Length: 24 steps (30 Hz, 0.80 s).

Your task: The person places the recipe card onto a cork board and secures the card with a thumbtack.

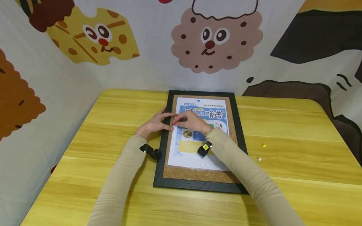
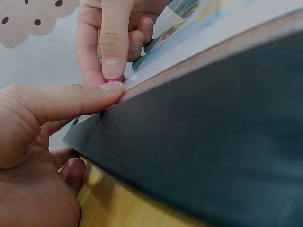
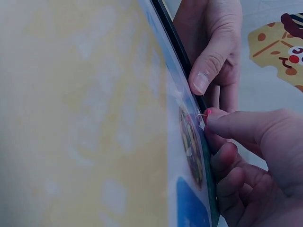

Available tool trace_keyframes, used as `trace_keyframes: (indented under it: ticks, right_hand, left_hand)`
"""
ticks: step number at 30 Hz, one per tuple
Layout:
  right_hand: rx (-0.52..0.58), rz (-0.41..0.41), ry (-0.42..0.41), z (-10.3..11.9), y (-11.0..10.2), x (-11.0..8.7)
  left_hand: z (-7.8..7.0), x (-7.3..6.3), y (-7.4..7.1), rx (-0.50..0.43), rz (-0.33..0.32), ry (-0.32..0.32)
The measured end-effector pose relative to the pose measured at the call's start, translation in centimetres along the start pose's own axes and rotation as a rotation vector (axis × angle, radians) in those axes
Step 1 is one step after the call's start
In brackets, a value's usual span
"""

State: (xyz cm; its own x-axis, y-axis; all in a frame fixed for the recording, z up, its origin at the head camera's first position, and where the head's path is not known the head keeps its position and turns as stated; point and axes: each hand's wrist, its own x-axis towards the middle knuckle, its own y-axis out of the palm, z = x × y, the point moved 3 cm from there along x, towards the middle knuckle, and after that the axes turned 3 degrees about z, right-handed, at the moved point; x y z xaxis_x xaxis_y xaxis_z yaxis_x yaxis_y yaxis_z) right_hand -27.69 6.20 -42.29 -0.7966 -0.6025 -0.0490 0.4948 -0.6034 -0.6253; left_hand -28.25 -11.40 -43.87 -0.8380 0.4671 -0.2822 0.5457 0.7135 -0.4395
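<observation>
Along the left edge of the poster [image 1: 186,147], our right hand [image 1: 192,121] pinches a red pin [image 3: 207,112]. Our left hand [image 1: 155,123], fingers apart, lies across the frame [image 1: 198,185].

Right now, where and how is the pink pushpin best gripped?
Probably by the head of the pink pushpin, coming from the side away from the poster, thumb against finger, as the right hand pinches it: its thin metal point juts toward the poster, leaving the small head to hold.

The head view is bright, soft shadows falling on the bench [image 1: 297,125]; wrist views are dimmer, the right's printed sheet [image 3: 109,118] blurred.
</observation>
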Motion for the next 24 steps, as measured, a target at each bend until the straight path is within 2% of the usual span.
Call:
trace_keyframes:
  ticks: [24]
  right_hand:
    - [0.035,0.007,0.031,-0.06,-0.12,0.13]
  left_hand:
    - [0.07,0.07,0.04,0.0,0.003,-0.006]
